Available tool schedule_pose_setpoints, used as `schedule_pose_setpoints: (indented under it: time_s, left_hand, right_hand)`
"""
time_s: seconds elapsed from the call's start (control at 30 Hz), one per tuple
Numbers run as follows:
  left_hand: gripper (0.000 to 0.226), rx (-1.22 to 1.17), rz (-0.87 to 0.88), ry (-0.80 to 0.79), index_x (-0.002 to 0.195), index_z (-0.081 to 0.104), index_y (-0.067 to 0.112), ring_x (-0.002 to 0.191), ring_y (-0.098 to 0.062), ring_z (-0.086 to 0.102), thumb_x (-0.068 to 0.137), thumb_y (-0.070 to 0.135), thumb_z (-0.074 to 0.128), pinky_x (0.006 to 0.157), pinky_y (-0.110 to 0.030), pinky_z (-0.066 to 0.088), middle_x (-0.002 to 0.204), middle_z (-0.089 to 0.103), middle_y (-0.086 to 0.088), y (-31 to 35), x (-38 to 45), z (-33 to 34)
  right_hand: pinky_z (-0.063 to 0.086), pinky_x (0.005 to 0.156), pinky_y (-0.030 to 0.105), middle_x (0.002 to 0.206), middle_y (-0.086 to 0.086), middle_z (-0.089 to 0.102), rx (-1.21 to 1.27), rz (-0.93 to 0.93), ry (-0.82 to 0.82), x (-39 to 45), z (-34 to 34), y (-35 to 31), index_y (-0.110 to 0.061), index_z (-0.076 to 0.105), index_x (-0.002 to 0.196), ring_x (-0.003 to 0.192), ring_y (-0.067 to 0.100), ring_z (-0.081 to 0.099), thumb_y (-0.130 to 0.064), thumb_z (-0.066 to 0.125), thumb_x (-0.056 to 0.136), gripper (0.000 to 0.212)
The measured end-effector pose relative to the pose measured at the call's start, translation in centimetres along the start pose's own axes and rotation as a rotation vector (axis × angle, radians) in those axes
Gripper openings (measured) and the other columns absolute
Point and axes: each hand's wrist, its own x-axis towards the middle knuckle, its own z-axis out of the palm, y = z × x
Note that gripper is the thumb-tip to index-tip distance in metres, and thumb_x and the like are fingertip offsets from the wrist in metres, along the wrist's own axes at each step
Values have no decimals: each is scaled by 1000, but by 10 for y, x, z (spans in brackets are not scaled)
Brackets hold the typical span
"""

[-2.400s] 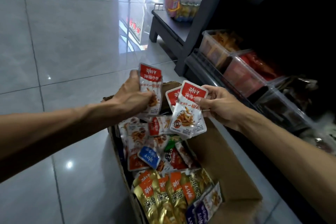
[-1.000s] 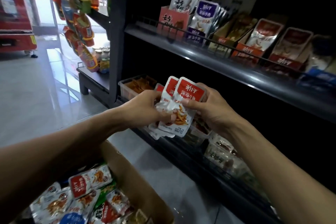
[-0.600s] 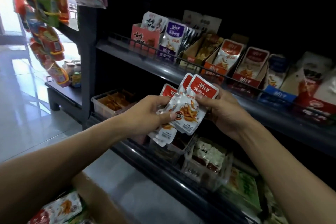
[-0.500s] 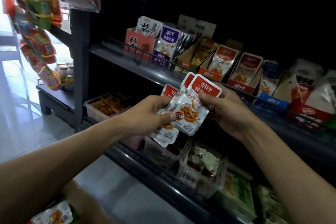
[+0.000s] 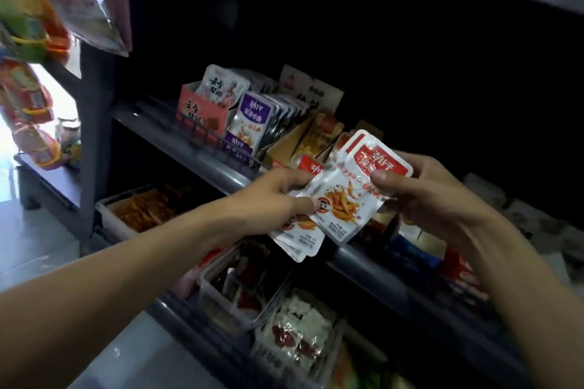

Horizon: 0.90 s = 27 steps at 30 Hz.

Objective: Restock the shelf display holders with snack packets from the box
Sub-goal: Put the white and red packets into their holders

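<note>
You stand at the shelf [image 5: 202,156] with its display holders [image 5: 284,148]. Both hands, left hand [image 5: 278,196] and right hand [image 5: 420,196], pinch one fanned stack of red-topped snack packets [image 5: 339,199] before it. Next, judge the matching red holder and slot them upright.

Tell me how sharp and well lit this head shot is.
Head view: red-topped snack packets fairly sharp between left hand and right hand; hanging snack bags smeared by motion blur; shelf recess nearly black; daylight blown out at far left; straight edges bowed.
</note>
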Motion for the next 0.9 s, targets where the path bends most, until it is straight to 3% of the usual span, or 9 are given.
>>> schedule_pose_setpoints:
  time_s: [0.13, 0.2, 0.3, 0.37, 0.47, 0.53, 0.6, 0.7, 0.9]
  left_hand:
    - [13, 23, -7, 19, 106, 67, 23, 101, -29, 68, 99, 19, 57, 94, -53, 52, 110, 72, -4, 17, 15, 12]
    - [13, 8, -12, 46, 106, 68, 24, 97, -25, 70, 98, 18, 59, 94, -55, 51, 110, 72, -4, 22, 21, 17]
    - [21, -30, 5, 48, 112, 65, 23, 97, -20, 71, 93, 15, 66, 95, -51, 53, 110, 72, 2, 24, 29, 23]
    - [47, -18, 16, 103, 124, 55, 34, 96, -16, 71, 88, 8, 70, 89, -49, 57, 112, 69, 6, 21, 32, 24]
    - [101, -27, 14, 170, 149, 16, 50, 98, -13, 70, 83, 0, 73, 86, -43, 59, 119, 62, 12, 17, 36, 27]
    - [113, -17, -29, 193, 150, 2, 50, 98, -11, 70, 81, 0, 76, 89, -41, 57, 116, 67, 11, 16, 37, 29]
    - [101, 22, -69, 230, 148, 20, 41, 94, -12, 72, 77, -1, 78, 88, -42, 57, 107, 72, 7, 16, 38, 31]
    - [44, 80, -119, 235, 110, 60, 21, 83, -10, 73, 76, -1, 78, 84, -39, 58, 91, 76, 7, 15, 40, 36]
    - [41, -51, -112, 248, 105, 60, 25, 85, -10, 73, 79, -1, 75, 80, -32, 57, 92, 76, 7, 10, 54, 53]
  right_hand:
    - [61, 71, 32, 83, 1, 76, -112, -32, -2, 7, -22, -8, -9, 66, 102, 83, 24, 74, -21, 81, 56, 50]
    - [61, 74, 34, 81, -3, 75, -153, -41, -20, 11, -30, -13, -12, 65, 103, 84, 21, 74, -17, 83, 57, 50]
    - [55, 56, 20, 65, -7, 70, -169, -32, -23, 13, -46, -14, -6, 62, 103, 63, 8, 70, -3, 77, 76, 31]
    - [56, 57, 20, 66, -9, 71, -157, -40, 93, 17, -62, -8, -7, 63, 100, 64, 6, 70, -2, 75, 79, 25]
    - [60, 74, 34, 82, 0, 76, -95, -14, 351, 27, -92, 6, -9, 68, 93, 81, 20, 74, -8, 80, 75, 22]
    - [59, 82, 41, 87, 7, 76, -83, 74, 442, 35, -106, 18, -9, 72, 87, 84, 26, 74, -15, 84, 73, 19]
    - [58, 86, 43, 89, 8, 76, -142, 125, 476, 40, -111, 30, -12, 73, 82, 82, 24, 73, -21, 85, 73, 17]
    - [57, 84, 38, 86, -2, 73, -264, 104, 474, 49, -107, 41, -22, 70, 76, 79, 16, 70, -25, 83, 76, 14]
    - [52, 81, 34, 82, -12, 64, -499, 76, 345, 65, -96, 50, -27, 63, 82, 77, 7, 63, -29, 77, 84, 14]
